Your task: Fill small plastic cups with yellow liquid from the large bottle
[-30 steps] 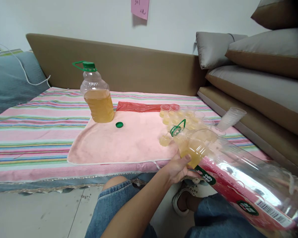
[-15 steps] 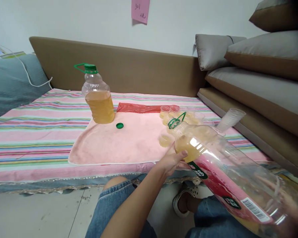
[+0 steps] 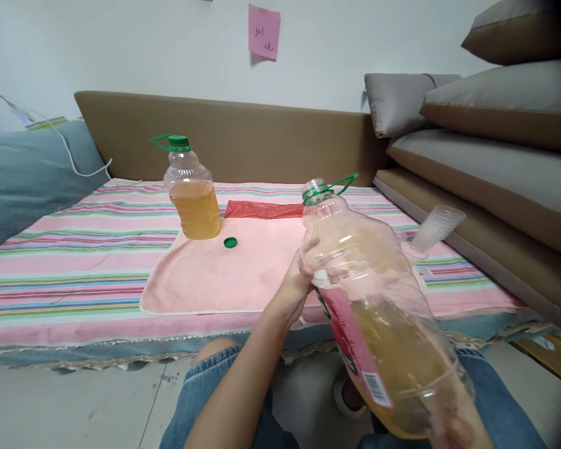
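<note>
A large clear plastic bottle (image 3: 378,268) of yellowish drink, with a red and pink label and a green carry ring, hangs tilted in front of me. Its uncapped mouth points up and to the left. My left hand (image 3: 303,268) grips it below the neck from the left side. Low at the right, my right hand (image 3: 453,424) supports the base, seen partly through the clear plastic. A loose green cap (image 3: 230,242) lies on the pink cloth (image 3: 206,280). Poured cups behind the bottle are hidden from me.
A second bottle (image 3: 196,206), capped in green and partly full, stands at the cloth's left edge. A flat red plastic bag (image 3: 264,210) lies behind. Nested clear cups (image 3: 437,229) lean on the right, beside stacked cushions (image 3: 486,162). The striped bed edge (image 3: 98,340) runs before my knees.
The bottle has swung more upright, its mouth rising and its base dropping left, so the drink has run back toward the base. It now covers the cups. Both hands stayed on it.
</note>
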{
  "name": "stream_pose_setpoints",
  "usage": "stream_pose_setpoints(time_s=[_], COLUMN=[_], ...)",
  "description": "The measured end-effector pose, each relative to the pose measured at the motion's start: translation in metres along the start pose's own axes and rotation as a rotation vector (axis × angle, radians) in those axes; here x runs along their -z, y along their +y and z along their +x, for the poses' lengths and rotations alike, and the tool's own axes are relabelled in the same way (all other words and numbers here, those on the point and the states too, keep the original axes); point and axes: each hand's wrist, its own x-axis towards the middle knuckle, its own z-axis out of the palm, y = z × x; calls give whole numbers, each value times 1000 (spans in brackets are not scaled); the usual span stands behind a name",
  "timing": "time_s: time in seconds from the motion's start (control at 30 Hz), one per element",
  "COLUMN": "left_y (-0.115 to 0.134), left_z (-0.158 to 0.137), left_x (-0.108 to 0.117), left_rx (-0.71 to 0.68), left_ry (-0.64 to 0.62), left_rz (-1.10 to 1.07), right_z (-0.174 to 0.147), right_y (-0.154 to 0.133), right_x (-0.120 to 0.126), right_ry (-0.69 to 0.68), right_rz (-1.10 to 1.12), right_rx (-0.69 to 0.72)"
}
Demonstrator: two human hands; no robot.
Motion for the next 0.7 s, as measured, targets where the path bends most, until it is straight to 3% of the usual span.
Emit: stream_pose_setpoints(time_s=[0.1,0.27,0.47,0.7], left_y=[16,50,92,119], left_z=[-4,-16,-49,-63], left_x=[11,41,66,79], left_rx=[-59,-154,-280,-473], left_ry=[39,101,472,738], left_rz=[-54,-14,181,91], right_z=[12,37,64,105], right_y=[1,5,24,42], right_x=[-33,-94,-153,-213], right_ry=[-106,-166,-239,-409], right_rz=[161,169,280,289], right_rx=[81,192,203,118])
